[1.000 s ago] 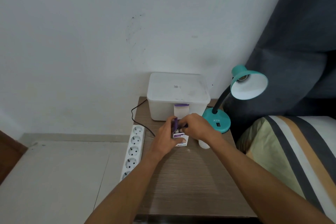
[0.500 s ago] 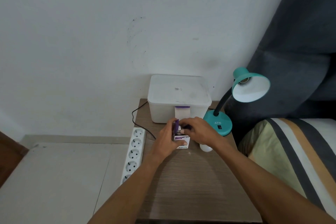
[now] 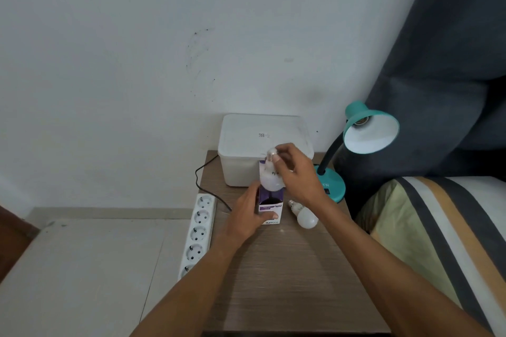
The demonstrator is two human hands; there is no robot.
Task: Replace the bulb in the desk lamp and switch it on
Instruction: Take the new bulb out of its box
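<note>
My right hand (image 3: pixel 294 172) pinches the metal base of a white bulb (image 3: pixel 271 179), lifted base-up with its round end just above the open top of a purple and white bulb box (image 3: pixel 269 206). My left hand (image 3: pixel 246 216) grips that box, which stands upright on the small wooden table (image 3: pixel 287 268). A second white bulb (image 3: pixel 304 215) lies on its side on the table just right of the box. The teal desk lamp (image 3: pixel 367 131) stands at the table's back right with its socket bare and its shade facing me.
A white lidded plastic container (image 3: pixel 262 139) sits against the wall behind the box. A white power strip (image 3: pixel 198 230) hangs off the table's left edge, with a black cord (image 3: pixel 204 178) running to it. A striped bed (image 3: pixel 443 241) and dark curtain border the right.
My right hand has drawn the bulb up out of the box, where before its fingers were at the box's open top. The bulb lying on the table is now uncovered.
</note>
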